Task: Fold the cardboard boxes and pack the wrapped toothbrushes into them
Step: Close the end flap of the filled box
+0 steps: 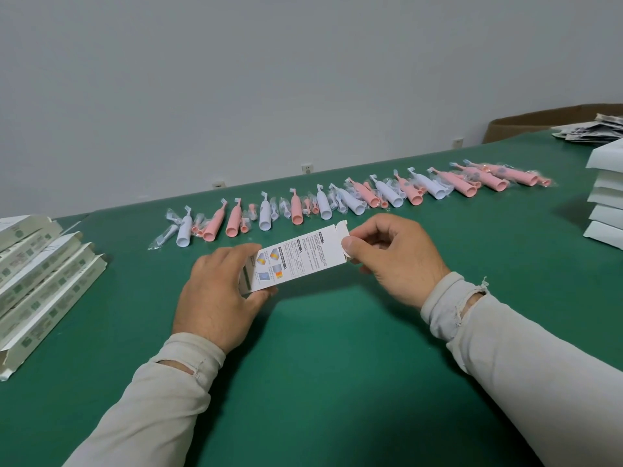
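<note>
The scene is seen from a single head-worn, wide-angle view, aimed forward and down across the counter point(337, 365). The hands point(215, 294) are framed close at centre, and the wall point(269, 79) is taken in beyond the far edge.

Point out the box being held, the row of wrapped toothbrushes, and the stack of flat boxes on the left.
box point(303, 256), head view, on its printed face between the two hands.
row of wrapped toothbrushes point(325, 206), head view, on a white handle mid-row.
stack of flat boxes point(40, 274), head view, on a middle box.
</note>
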